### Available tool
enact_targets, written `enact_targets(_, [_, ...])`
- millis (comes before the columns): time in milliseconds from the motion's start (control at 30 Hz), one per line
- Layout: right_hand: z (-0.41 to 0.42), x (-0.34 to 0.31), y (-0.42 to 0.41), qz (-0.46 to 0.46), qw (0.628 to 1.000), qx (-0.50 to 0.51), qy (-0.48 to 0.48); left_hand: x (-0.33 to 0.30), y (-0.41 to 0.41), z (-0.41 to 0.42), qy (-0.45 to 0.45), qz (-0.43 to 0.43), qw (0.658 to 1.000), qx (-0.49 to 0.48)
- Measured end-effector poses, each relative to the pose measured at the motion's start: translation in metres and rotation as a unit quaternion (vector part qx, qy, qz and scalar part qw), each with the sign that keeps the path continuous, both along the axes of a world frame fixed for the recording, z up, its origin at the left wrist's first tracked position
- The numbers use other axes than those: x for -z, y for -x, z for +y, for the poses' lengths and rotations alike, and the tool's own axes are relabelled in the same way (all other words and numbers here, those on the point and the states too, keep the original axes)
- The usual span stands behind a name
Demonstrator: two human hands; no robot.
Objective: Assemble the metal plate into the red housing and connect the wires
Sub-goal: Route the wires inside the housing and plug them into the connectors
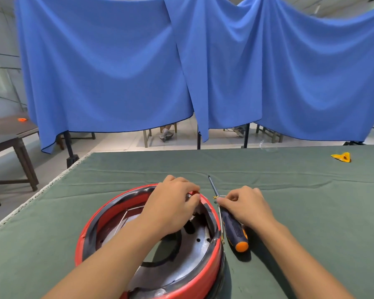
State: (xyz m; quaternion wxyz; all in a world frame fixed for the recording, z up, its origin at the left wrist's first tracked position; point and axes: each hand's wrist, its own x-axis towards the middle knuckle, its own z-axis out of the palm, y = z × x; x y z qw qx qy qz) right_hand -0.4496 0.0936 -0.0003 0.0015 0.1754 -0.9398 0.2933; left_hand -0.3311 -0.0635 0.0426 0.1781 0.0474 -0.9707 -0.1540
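On the green cloth [289, 190] near the table's near edge sat the red housing [205, 270], round, open side up, with the metal plate [200, 244] already lying inside it against the right wall. I judged the plate was seated or nearly so, which left the wiring as the step in hand.

My left hand [173, 203] reached over the housing's far rim, fingers curled, pinching something small and red at the rim; likely a wire end or terminal, though I could not tell which. Holding it there kept it up at the rim, within reach of the other hand.

My right hand [244, 203] hung just beside the housing on the cloth, thumb and forefinger pinching a thin white wire [220, 216] near its brass-coloured tip [215, 197]. The wire ran down along the housing's outer right wall.

A screwdriver [233, 229] lay under the right hand, touching or nearly touching the wire, shaft pointing away from me.

Room: the gap between housing wall and screwdriver was tight, so the wire could snag there. Open cloth lay beyond and to the right. A yellow scrap [341, 157] sat well apart, far right. Table's left edge [52, 182] was near the housing.
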Motion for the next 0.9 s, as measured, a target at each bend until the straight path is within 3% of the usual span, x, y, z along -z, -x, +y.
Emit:
enact_targets(267, [-0.003, -0.010, -0.002, -0.011, 0.994, 0.006, 0.112, -0.007, -0.010, -0.001, -0.110, 0.056, 0.992, 0.004])
enact_targets(567, [-0.006, -0.033, -0.013, 0.095, 0.953, -0.036, 0.286, -0.012, -0.019, -0.002, -0.159, 0.082, 0.982, -0.054])
enact_targets(733, [-0.003, -0.034, -0.012, 0.108, 0.961, -0.017, 0.253, -0.014, -0.021, -0.004, -0.215, 0.094, 0.970, -0.065])
enact_targets(900, [0.001, -0.020, -0.006, 0.055, 0.993, -0.008, 0.100, -0.015, -0.021, -0.004, -0.227, 0.075, 0.968, -0.082])
